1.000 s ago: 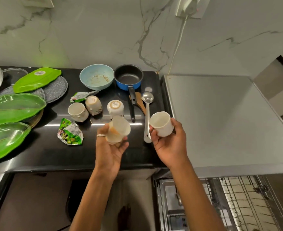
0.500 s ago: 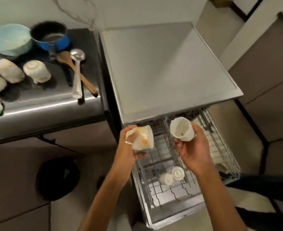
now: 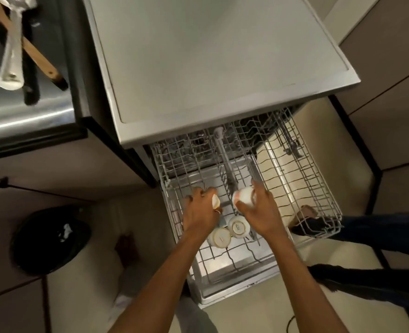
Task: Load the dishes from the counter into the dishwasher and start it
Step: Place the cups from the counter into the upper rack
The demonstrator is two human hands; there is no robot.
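The left-hand cup (image 3: 215, 202) and the right-hand cup (image 3: 243, 197) are both low over the pulled-out wire rack (image 3: 294, 174), near its middle, one on each side of the row of tines that runs front to back. The left hand (image 3: 199, 212) curls down over its cup from above, so only a pale sliver with an orange smear shows past the knuckles. The right hand (image 3: 261, 210) wraps fingers and thumb round the side of its cup. Motion blur hides which way either mouth faces, and whether either cup touches the wire.

Just nearer the person, two upturned cups (image 3: 228, 232) sit side by side between the wrists, bases up, touching or nearly so.

To the right of the right hand, bare grid runs out to the rack's right rim; to the left, the left hand is close to the left rim. The rack's back part lies under the front edge of the dishwasher top (image 3: 210, 63) — a flat grey slab well above the hands. The steel door (image 3: 234, 284) shows below the rack's front edge.

Left of the appliance, the counter (image 3: 25, 116) holds a ladle (image 3: 9, 68), a wooden spatula (image 3: 40, 60) and a black pan handle (image 3: 30, 80), all near its front edge. A black bag (image 3: 49, 239) lies on the floor below.
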